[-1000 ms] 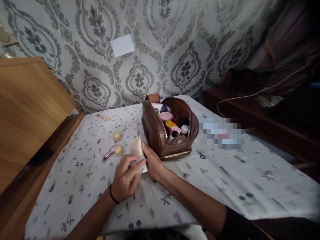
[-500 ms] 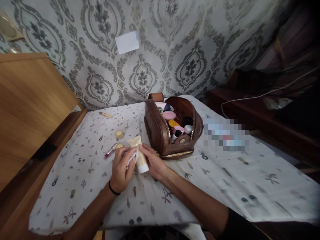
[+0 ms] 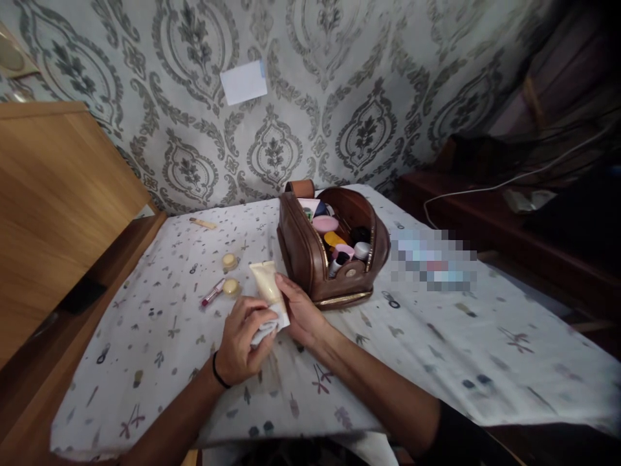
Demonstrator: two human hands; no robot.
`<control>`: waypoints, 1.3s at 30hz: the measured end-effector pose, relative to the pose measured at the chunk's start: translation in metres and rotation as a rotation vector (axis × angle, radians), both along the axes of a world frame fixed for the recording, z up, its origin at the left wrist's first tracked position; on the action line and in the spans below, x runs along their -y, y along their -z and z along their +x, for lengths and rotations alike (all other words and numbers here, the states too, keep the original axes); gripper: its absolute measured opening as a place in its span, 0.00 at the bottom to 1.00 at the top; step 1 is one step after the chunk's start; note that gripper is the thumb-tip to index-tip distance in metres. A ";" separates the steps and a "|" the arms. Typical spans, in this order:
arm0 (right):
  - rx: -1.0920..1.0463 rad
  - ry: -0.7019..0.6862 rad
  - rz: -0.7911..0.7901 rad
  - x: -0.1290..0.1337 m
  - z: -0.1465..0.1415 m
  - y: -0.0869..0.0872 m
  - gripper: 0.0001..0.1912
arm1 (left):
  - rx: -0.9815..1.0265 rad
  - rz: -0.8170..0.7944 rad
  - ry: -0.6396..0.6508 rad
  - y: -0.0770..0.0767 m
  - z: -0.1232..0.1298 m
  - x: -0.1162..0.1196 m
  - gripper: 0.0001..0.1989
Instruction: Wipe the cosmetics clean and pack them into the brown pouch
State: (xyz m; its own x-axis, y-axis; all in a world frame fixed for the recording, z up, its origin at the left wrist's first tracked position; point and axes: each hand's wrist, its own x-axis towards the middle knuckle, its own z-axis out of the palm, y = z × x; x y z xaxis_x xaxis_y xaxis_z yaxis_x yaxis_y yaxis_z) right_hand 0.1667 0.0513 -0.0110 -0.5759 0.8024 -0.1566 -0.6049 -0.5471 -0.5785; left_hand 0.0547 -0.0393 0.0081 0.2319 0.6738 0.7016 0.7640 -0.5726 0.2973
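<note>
A cream squeeze tube [image 3: 266,285] with a white cap end pointing down is gripped from the right by my right hand [image 3: 301,312]. My left hand [image 3: 245,340], with a black band at the wrist, pinches a bunched white cloth [image 3: 266,329] and presses it on the tube's lower, cap end. Left of the tube lie two small round cream-coloured jars, a farther jar [image 3: 229,261] and a nearer jar [image 3: 231,287]. Beside the nearer one is a dark pink lipstick-like tube [image 3: 212,293]. The brown toiletry bag [image 3: 301,262] stands unzipped just beyond my right hand, packed with cosmetics.
A small slim beige tube [image 3: 202,223] lies at the back left of the patterned table cover [image 3: 160,388]. A wooden cabinet [image 3: 63,213] borders the left. A blurred patch [image 3: 431,259] is right of the bag, and a white cable [image 3: 490,189] runs behind it.
My left hand has moved the cloth down from the tube's middle to its cap end. The tube's upper part now shows, and the nearer jar is uncovered.
</note>
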 end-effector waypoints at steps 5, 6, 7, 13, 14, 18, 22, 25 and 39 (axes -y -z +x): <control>0.014 -0.010 -0.008 0.001 0.000 0.002 0.20 | 0.022 0.037 -0.121 0.004 -0.005 -0.004 0.10; 0.033 -0.013 -0.002 0.002 0.000 0.003 0.19 | 0.030 0.041 -0.150 0.005 -0.006 -0.005 0.09; 0.057 -0.013 0.009 0.003 0.000 0.003 0.19 | 0.043 0.048 -0.176 0.005 -0.008 -0.006 0.09; 0.188 -0.191 0.056 0.014 0.000 0.000 0.20 | 0.166 0.048 -0.252 0.001 -0.015 -0.011 0.08; 0.206 -0.231 0.057 0.016 0.000 -0.001 0.22 | 0.184 0.040 -0.264 0.001 -0.017 -0.012 0.07; 0.218 -0.290 0.104 0.021 0.000 -0.007 0.26 | 0.228 0.026 -0.310 -0.001 -0.021 -0.014 0.06; 0.204 -0.295 0.171 0.021 0.002 -0.009 0.26 | 0.231 0.008 -0.288 -0.002 -0.021 -0.014 0.07; 0.190 -0.249 0.192 0.019 0.003 -0.009 0.25 | 0.187 -0.011 -0.233 -0.002 -0.019 -0.013 0.08; 0.178 0.020 0.130 0.006 0.001 0.000 0.21 | -0.039 -0.019 -0.020 0.001 -0.013 -0.008 0.10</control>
State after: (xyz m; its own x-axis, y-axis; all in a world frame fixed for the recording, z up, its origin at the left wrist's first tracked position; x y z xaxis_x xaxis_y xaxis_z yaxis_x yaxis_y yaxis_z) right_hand 0.1673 0.0453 -0.0112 -0.5327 0.8331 -0.1488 -0.4969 -0.4502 -0.7419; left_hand 0.0420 -0.0310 0.0067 0.2453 0.6918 0.6791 0.7863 -0.5517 0.2780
